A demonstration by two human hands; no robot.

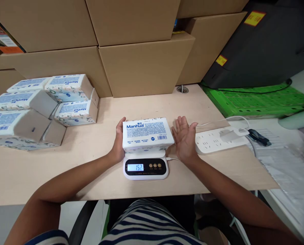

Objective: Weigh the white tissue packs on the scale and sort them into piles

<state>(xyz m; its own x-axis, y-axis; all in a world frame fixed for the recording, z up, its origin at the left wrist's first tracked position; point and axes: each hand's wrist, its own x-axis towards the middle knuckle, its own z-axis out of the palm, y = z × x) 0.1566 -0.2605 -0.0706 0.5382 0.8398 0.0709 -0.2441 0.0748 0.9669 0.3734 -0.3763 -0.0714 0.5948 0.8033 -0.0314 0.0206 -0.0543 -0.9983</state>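
Grip: left hand (117,147) against the left end of a white, blue-printed, block-shaped Manhua pack (147,134), not closed round it; right hand (185,140) open, palm showing, by the right end, fingertip contact hard to tell.
Pack: resting on a white, rounded plastic scale (146,176), on the pale wood-look table (98,183).
Display (135,167): lit, digits showing.
Done: pack on scale and reading up, judging by these.
Left: hands not yet withdrawn; matching stacked white packs (18,98) sit off the scale.

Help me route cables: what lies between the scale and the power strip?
Head view: between the scale and power strip are the right hand and a white cable.
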